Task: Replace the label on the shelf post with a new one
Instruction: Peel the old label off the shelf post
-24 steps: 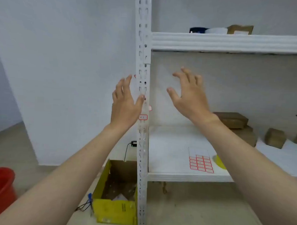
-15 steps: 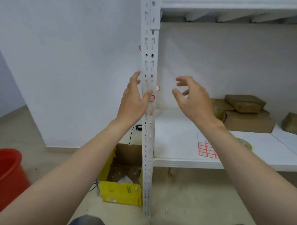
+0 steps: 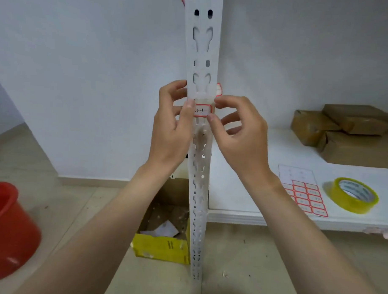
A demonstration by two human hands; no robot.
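Red-edged label (image 3: 203,111) stuck mid shelf post (image 3: 201,54), pinched at right edge by right hand (image 3: 242,135); post gripped by left hand (image 3: 171,133), thumb on label's left edge. Risk — tearing, leaving residue if peeled too fast

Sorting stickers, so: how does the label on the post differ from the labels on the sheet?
The post label is single, upright on the post, handwritten; the sheet labels form a grid lying flat on the shelf. The left hand and right hand touch the post label's edges; the sheet labels sit untouched. Both are white, red-bordered.
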